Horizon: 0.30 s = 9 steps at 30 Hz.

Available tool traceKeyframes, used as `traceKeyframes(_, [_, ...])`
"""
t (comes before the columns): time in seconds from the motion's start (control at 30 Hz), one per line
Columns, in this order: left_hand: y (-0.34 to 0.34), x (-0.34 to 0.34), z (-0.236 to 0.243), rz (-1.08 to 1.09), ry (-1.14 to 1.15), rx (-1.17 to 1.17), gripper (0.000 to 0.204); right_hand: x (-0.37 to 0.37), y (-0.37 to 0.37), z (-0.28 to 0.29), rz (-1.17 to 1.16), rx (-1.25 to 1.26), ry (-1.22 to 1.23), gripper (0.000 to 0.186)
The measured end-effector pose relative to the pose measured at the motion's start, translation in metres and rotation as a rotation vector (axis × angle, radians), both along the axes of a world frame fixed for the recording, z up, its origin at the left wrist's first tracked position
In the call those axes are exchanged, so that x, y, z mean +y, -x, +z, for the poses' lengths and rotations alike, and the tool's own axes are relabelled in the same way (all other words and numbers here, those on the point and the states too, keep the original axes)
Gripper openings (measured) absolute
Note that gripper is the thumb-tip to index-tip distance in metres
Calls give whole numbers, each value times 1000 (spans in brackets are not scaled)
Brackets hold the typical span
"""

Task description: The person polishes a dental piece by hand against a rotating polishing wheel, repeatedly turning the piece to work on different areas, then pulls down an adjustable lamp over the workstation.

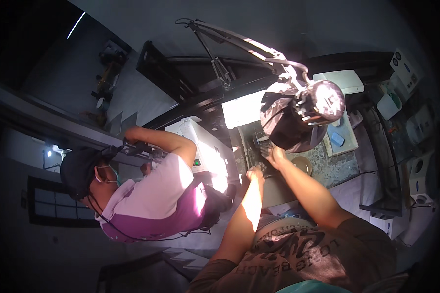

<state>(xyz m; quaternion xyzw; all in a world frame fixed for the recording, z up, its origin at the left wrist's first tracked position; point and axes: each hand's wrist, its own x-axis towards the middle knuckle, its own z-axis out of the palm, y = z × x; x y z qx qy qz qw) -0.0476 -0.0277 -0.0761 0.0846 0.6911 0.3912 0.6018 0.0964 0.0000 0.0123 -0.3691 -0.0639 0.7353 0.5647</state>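
Both my hands work close together over the dark, worn front area of the bench, beneath the lamp head [303,110]. My left hand [255,173] is closed, its fingers bent inward and partly lost in shadow. Just right of it and a little farther off, my right hand [275,156] is curled too, with darkened fingertips pointing to a small dark piece whose kind I cannot make out. A round tan dish [303,165] stands right beside my right wrist. Farther right, a blue block [336,139] lies in a pale tray [348,133].
The jointed lamp arm [239,41] reaches over from the back. A white machine with a green switch [193,139] stands at left, near a person [151,195] in a cap and purple-white shirt. White boxes [407,71] line the right side. A white panel [242,110] stands behind my hands.
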Motion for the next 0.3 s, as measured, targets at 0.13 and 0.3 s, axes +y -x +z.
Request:
traceKeyframes(0.13, [-38,-28,20,-10,-94,39,10,28,-9,-54,-358,86,162,46])
traceKeyframes(0.3, [-32,-45,27,2,-163,94,19,42,8,-42,-761,442,316,74])
